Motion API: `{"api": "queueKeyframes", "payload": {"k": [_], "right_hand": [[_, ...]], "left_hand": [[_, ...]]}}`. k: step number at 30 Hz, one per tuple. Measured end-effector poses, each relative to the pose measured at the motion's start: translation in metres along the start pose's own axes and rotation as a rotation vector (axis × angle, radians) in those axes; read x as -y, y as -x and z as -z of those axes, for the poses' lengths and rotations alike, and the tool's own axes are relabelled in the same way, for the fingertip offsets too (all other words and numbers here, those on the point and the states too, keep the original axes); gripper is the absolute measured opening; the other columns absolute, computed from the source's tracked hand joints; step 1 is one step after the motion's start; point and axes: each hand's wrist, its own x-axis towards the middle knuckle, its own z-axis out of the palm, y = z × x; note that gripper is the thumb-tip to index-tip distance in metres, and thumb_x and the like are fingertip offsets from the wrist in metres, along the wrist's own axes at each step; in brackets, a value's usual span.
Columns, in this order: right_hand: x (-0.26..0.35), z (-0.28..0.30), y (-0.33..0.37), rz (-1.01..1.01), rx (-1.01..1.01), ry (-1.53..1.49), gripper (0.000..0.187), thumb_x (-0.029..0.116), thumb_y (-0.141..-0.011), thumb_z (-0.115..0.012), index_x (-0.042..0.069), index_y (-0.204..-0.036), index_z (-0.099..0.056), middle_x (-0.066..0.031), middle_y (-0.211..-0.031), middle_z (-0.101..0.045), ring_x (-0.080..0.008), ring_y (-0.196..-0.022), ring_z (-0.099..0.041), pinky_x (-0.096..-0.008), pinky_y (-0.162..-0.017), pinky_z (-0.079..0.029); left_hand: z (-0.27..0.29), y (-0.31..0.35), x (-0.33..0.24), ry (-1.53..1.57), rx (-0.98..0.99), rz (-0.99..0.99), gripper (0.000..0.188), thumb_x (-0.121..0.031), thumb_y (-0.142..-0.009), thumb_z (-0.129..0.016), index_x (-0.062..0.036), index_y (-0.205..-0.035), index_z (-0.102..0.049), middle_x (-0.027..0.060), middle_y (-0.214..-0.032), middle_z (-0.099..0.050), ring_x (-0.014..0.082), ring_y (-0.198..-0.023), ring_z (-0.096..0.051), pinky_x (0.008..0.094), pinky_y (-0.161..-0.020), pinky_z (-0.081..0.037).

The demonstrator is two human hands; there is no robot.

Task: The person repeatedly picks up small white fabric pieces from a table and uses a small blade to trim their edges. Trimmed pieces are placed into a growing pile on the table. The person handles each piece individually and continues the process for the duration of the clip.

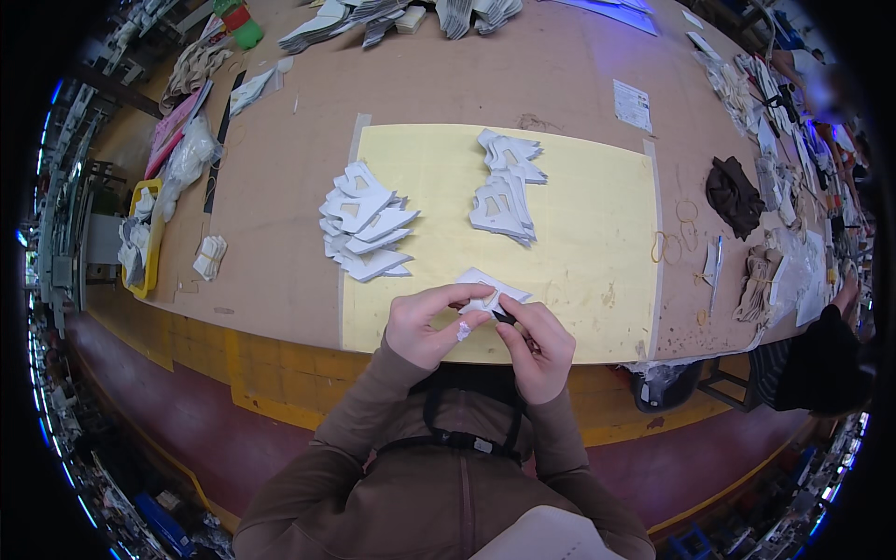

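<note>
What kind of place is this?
Probably a workshop or small factory. There's a big brown worktable, piles of similarly shaped white cut pieces, and a yellow tray holding more pale pieces. I can't tell exactly what's made here.

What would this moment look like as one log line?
left hand: holding white piece; right hand: at same piece, grip unclear; nearby: white stacks, yellow sheet

Ahead of the buckle, the left hand pinches with bent forefinger and white-patched thumb; the right hand pinches beside it. The left forearm and right forearm, brown-sleeved, slant inward either side of the buckle.
</note>
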Motion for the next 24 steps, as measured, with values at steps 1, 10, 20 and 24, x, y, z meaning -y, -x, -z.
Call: {"api": "queueKeyframes", "payload": {"k": [1, 10, 20, 24], "right_hand": [[-0.001, -0.001, 0.001, -0.002, -0.007, -0.008, 0.034, -0.005, -0.081, -0.068, 0.001, -0.114, -0.067, -0.0087, -0.084, -0.063, -0.0106, -0.060, -0.052, -0.0231, -0.050, -0.039], [0.010, -0.011, 0.004, -0.095, -0.089, -0.094, 0.033, -0.001, -0.082, -0.068, -0.003, -0.114, -0.065, -0.0037, -0.076, -0.053, -0.0086, -0.062, -0.040, -0.0227, -0.054, -0.030], [-0.003, -0.014, -0.003, 0.301, -0.121, 0.189, 0.030, -0.005, -0.080, -0.069, 0.002, -0.109, -0.070, -0.0102, -0.080, -0.060, -0.0152, -0.064, -0.056, -0.0250, -0.054, -0.043], [-0.004, -0.013, -0.002, 0.260, -0.122, 0.148, 0.027, -0.005, -0.080, -0.068, 0.002, -0.105, -0.071, -0.0102, -0.081, -0.060, -0.0154, -0.064, -0.056, -0.0256, -0.055, -0.044]], "left_hand": [[-0.001, 0.000, 0.001, -0.003, -0.003, -0.010, 0.028, -0.012, -0.083, -0.073, -0.0010, -0.109, -0.068, 0.0126, -0.095, -0.072, 0.0177, -0.079, -0.068, 0.0282, -0.071, -0.053], [-0.005, 0.005, 0.003, -0.011, -0.067, -0.056, 0.027, -0.011, -0.082, -0.073, -0.0020, -0.107, -0.069, 0.0123, -0.093, -0.072, 0.0191, -0.079, -0.070, 0.0282, -0.069, -0.054], [-0.011, 0.009, 0.008, 0.094, -0.197, -0.037, 0.032, -0.009, -0.079, -0.076, -0.0008, -0.110, -0.069, 0.0092, -0.087, -0.070, 0.0132, -0.071, -0.064, 0.0252, -0.068, -0.052], [-0.007, 0.011, 0.006, 0.056, -0.115, 0.012, 0.038, 0.002, -0.079, -0.076, 0.0069, -0.114, -0.063, 0.0104, -0.099, -0.069, 0.0113, -0.084, -0.063, 0.0246, -0.077, -0.052]]}}
